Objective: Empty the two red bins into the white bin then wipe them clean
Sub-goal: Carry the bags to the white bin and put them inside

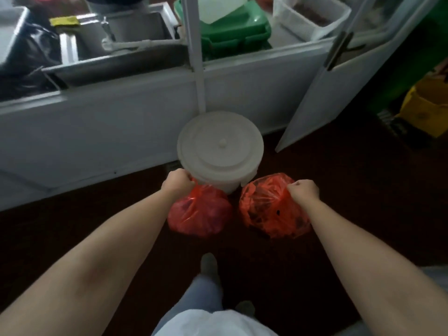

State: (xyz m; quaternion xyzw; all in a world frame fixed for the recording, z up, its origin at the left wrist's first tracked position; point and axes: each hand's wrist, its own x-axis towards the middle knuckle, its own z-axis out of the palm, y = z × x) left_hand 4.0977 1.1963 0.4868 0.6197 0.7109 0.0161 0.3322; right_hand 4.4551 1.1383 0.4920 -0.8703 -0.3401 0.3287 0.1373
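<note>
Left hand [179, 181] fingers curl tight round the top of a round red crinkled-plastic bin [200, 214] hanging below them; right hand [304, 191] grips its red twin [271, 209] likewise. Just beyond both fists stands the round white plastic bin [213, 184], its white lid [219, 146] on. Emptying looks not yet begun; one hand must free itself for that lid.

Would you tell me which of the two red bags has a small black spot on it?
The red bag gripped by the right hand; the red bag in the left hand shows no such spot.

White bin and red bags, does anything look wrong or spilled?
No spill shows. But the white bin has its lid on, and both hands are busy: the left hand grips the left red bag, the right hand the right red bag.
</note>
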